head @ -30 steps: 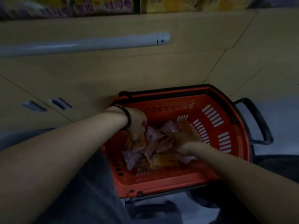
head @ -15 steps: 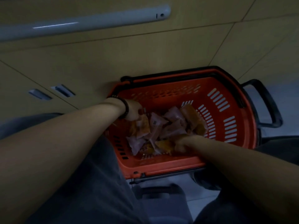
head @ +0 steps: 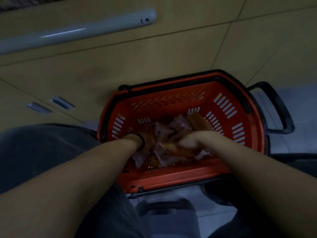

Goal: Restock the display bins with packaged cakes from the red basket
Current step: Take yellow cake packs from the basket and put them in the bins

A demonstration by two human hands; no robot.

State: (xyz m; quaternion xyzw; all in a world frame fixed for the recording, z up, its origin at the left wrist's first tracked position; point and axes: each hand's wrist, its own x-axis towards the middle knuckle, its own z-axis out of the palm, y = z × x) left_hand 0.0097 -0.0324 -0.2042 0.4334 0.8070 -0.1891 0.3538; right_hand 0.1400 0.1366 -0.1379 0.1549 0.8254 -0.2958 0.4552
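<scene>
reaching down between grey-trousered knees, both of the person's forearms go into the red basket, which sits on the floor just in front of them. inside, at the near side of the heap, the right hand is clamped on an orange packet, thumb and curled fingers round it. the left hand is sunk past its black wristband into the packaged cakes; its fingers are hidden, so i cannot tell whether it grips anything. the pink and orange packets lie piled on the basket floor, about the middle. beyond are the basket's black handle, then a tan panelled front with a pale rail. no display bin shows. this looks like the gathering step. next, i'd judge, the handful must be lifted clear over the rim and carried up to the bins without shedding loose packets.
</scene>
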